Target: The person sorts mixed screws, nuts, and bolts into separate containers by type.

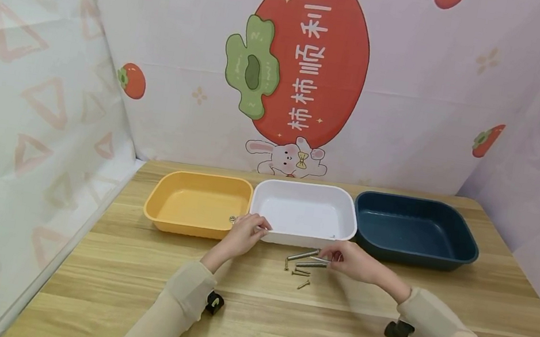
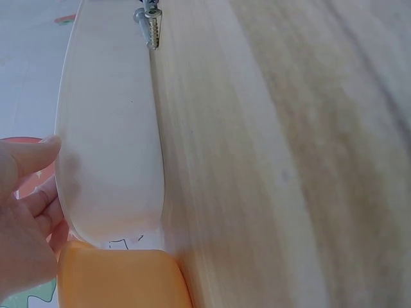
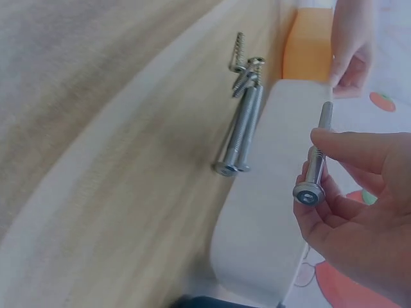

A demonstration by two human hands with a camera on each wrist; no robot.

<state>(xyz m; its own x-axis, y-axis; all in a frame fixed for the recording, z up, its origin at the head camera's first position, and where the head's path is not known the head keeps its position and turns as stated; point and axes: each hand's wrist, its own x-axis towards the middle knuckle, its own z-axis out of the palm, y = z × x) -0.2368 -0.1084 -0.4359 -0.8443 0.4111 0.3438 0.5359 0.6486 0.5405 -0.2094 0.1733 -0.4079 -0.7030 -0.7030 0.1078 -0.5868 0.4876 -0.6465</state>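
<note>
My right hand [image 1: 353, 261] pinches a long silver bolt [image 3: 316, 168] between thumb and fingers, its round socket head toward the camera in the right wrist view. The bolt is held above the table, close to the front wall of the white tray [image 1: 301, 240]. Below it lie two more long bolts [image 3: 241, 135] and several short brass-toned screws [image 1: 304, 284]. My left hand [image 1: 243, 233] rests at the white tray's front left corner, thumb tip right at the rim and fingers loosely bent. It holds no hardware.
A yellow tray [image 1: 187, 230] stands on the left, with small metal pieces [image 1: 233, 219] in its right corner. On the right is a dark blue tray [image 1: 413, 259]. A small metal piece [image 1: 333, 236] lies inside the white tray. A printed cloth [image 1: 412, 126] hangs behind.
</note>
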